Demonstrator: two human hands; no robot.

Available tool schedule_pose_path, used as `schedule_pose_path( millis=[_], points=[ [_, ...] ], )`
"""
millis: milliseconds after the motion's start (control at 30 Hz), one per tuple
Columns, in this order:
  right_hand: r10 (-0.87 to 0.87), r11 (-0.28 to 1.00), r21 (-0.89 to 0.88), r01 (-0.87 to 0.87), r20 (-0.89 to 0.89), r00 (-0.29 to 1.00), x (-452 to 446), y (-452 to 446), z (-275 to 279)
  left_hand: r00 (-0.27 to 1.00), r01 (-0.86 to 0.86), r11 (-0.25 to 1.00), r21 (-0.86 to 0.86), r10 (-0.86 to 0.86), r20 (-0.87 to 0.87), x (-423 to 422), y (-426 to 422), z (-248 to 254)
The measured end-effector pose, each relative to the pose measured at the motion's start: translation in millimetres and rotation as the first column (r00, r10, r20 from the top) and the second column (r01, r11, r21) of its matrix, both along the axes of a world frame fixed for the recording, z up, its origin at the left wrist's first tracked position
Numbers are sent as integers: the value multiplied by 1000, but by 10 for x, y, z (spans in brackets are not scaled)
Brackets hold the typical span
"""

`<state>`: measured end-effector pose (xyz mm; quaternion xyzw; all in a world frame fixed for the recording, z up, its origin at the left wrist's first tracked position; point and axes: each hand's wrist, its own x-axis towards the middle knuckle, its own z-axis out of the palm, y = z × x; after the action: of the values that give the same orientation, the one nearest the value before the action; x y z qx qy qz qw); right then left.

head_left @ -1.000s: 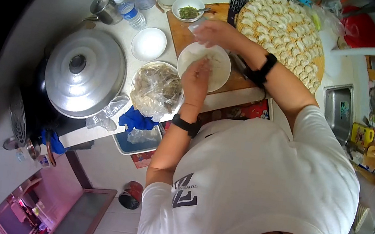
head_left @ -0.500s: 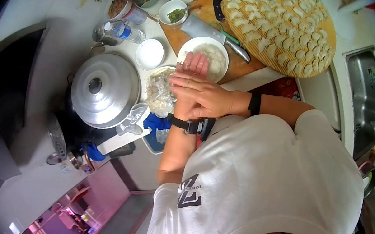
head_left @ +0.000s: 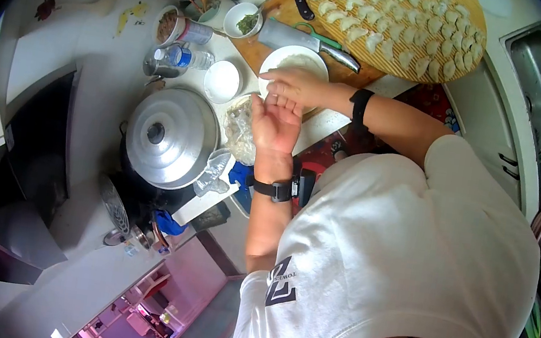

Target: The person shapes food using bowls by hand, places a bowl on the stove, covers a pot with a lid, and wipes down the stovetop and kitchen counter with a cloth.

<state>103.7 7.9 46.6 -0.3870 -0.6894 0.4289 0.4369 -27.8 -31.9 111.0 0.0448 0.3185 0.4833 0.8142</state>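
Observation:
My left hand (head_left: 277, 128) is palm up, its fingers stretched out and nothing lying in the palm. Across its fingertips lies my right hand (head_left: 299, 86), palm down with fingers extended; whether the two press together I cannot tell. Both hands are at the near side of a white bowl (head_left: 267, 60), whose pale contents are mostly hidden by the right hand. Beside the left thumb sits a container covered with crumpled clear plastic (head_left: 239, 131). A small white bowl (head_left: 222, 82) stands just left of the hands.
A cleaver (head_left: 290, 35) lies on the wooden cutting board (head_left: 281, 6). Many dumplings cover a round slatted tray (head_left: 477, 35). A lidded metal pot (head_left: 179, 132), a water bottle (head_left: 188, 58) and a bowl with chopped greens (head_left: 239, 10) are to the left; a sink (head_left: 532, 88) is far right.
My right hand has slid from the left palm and wrist out to the left fingertips, uncovering the palm. The whole view has shifted slightly.

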Motion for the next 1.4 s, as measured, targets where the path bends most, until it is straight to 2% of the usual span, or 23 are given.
schedule_pose_path(
  millis=[67, 133, 200, 267, 367, 533, 600, 667, 733, 800, 867, 900, 933, 1000, 1033, 1067, 1133, 1167, 1200, 1233, 1267, 1333, 1400],
  points=[
    [93, 933, -320, -165, -229, 969, 81, 44, 28, 996, -38, 998, -44, 35, -76, -6, 8, 32],
    [12, 947, -315, -66, -170, 985, 97, 131, -58, 985, -100, 994, -40, 93, -145, -28, 38, 40],
    [-143, 988, -97, 120, -282, 949, 175, 162, -120, 965, -159, 987, -22, 151, -216, -73, 105, 17],
    [-122, 992, -58, 111, -274, 954, 263, 141, -140, 928, -185, 983, 8, 178, -327, -142, 114, -77],
    [-132, 970, 188, 154, -124, 984, 272, -4, -138, 840, -132, 985, 107, 168, -515, -163, 115, -185],
    [-167, 973, 149, 175, -60, 984, 245, -228, -150, 866, -104, 993, 62, 120, -485, -204, 83, -393],
    [-238, 969, -129, 209, -287, 928, 199, -269, -120, 871, -104, 994, 19, 100, -481, -213, 80, -406],
    [-298, 955, -75, 288, -277, 914, 267, -190, -86, 851, -106, 994, 25, 104, -514, -205, 98, -397],
    [-402, 845, -499, 193, -353, 845, 393, -47, -72, 895, -107, 994, -27, 84, -438, -294, 156, -366],
    [-415, 816, -559, 146, -392, 821, 417, 56, 76, 932, -99, 993, -71, 67, -356, -346, 225, -294],
    [-272, 929, -358, 92, -493, 826, 351, 73, 447, 935, -119, 992, -32, 101, -339, -278, 240, -106],
    [-258, 948, -297, 115, -504, 824, 271, 117, 494, 907, -90, 983, 159, 147, -394, -195, 236, -35],
    [-259, 947, -299, 115, -502, 826, 216, 131, 513, 908, -91, 983, 157, 146, -392, -116, 245, 9],
    [-217, 976, -93, 197, -353, 910, 133, 132, 529, 856, -150, 965, 215, 235, -459, 11, 298, 44],
    [-173, 974, -181, 135, -214, 961, 135, 109, 497, 892, -141, 974, 180, 203, -403, -61, 375, -125],
    [-171, 974, -181, 134, -212, 962, 83, 46, 398, 893, -142, 973, 179, 204, -401, -118, 413, -302],
    [-41, 999, -2, 43, -341, 939, -85, -89, 268, 948, -193, 981, 15, 190, -254, -107, 470, -389],
    [-42, 999, -6, 43, -339, 940, -136, -176, 270, 940, -156, 984, 86, 174, -293, -122, 439, -460],
    [-33, 986, 152, 69, -230, 973, -178, -298, 378, 942, -152, 985, 75, 168, -292, -83, 370, -440],
    [-40, 947, 311, 75, -118, 992, -197, -347, 432, 978, -132, 985, 113, 148, -148, -22, 307, -353],
    [-44, 948, 309, 79, -117, 992, -194, -329, 416, 993, -119, 980, 157, 121, -2, 26, 287, -271],
    [80, 953, 285, -100, 83, 993, -189, -255, 375, 983, -169, 984, 48, 172, -64, 28, 310, -232],
    [33, 975, 213, -61, 134, 990, -184, -133, 332, 994, -101, 991, 93, 105, -40, -2, 297, -228]
  ],
)
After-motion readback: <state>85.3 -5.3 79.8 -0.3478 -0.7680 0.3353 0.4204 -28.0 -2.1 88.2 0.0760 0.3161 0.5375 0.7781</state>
